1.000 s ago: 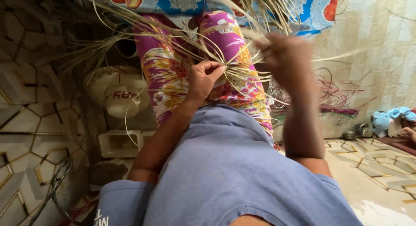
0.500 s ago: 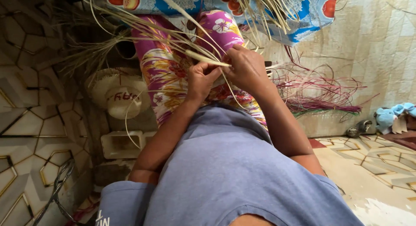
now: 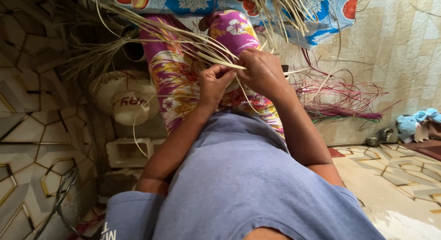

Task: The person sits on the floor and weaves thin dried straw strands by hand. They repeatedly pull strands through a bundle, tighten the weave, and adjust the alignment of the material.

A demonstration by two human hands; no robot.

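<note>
My left hand (image 3: 214, 86) and my right hand (image 3: 262, 72) meet over my lap, both closed on pale straw strips (image 3: 197, 49) that fan up and to the left from my fingers. The strips cross a piece of weaving that is mostly hidden under my hands. My legs are in flowered purple and yellow trousers (image 3: 172, 79). My grey-blue shirt (image 3: 243, 175) fills the lower middle of the view.
A woven straw hat (image 3: 124, 100) lies at the left by my leg. A bundle of purple and red dyed strips (image 3: 344, 106) lies on the mat at the right. A white block with holes (image 3: 128, 152) stands below the hat. A blue soft toy (image 3: 413, 122) lies at the far right.
My right hand has come down from a raised, blurred position and joined the left hand on the strips. The left hand has stayed over the lap.
</note>
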